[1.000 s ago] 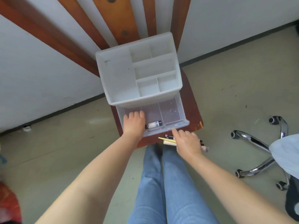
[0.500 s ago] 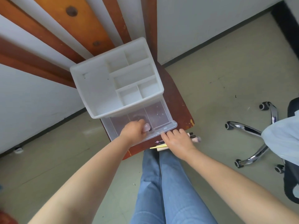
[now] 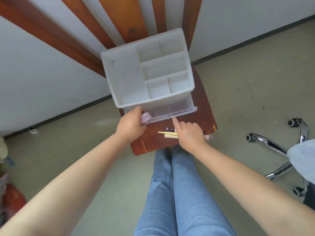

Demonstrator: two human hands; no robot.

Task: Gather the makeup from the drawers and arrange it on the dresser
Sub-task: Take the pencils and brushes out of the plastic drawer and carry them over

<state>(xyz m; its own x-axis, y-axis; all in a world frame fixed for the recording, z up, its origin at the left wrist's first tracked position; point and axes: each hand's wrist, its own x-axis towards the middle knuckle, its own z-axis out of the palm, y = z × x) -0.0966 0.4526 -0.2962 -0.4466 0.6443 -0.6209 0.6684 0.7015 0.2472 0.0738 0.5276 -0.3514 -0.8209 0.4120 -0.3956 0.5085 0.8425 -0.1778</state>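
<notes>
Centrally, a brown wooden table (image 3: 202, 103) carries a white organiser (image 3: 146, 72) with open top compartments. Below it, a clear drawer (image 3: 172, 110) stands slightly pulled out. Left hand (image 3: 132, 124), grip clenched round a small pale pink makeup item (image 3: 146, 117) at the drawer's left corner. Right hand (image 3: 190, 132), index finger straight and touching the drawer front, other fingers curled, rests over slim makeup sticks (image 3: 167, 134) on the table.

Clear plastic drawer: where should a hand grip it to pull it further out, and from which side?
Grip the clear plastic drawer by its protruding front lip, at the free right stretch, coming from the front, the person's side. The lip overhangs the wooden stool top; the white organiser blocks access from above and behind.
</notes>
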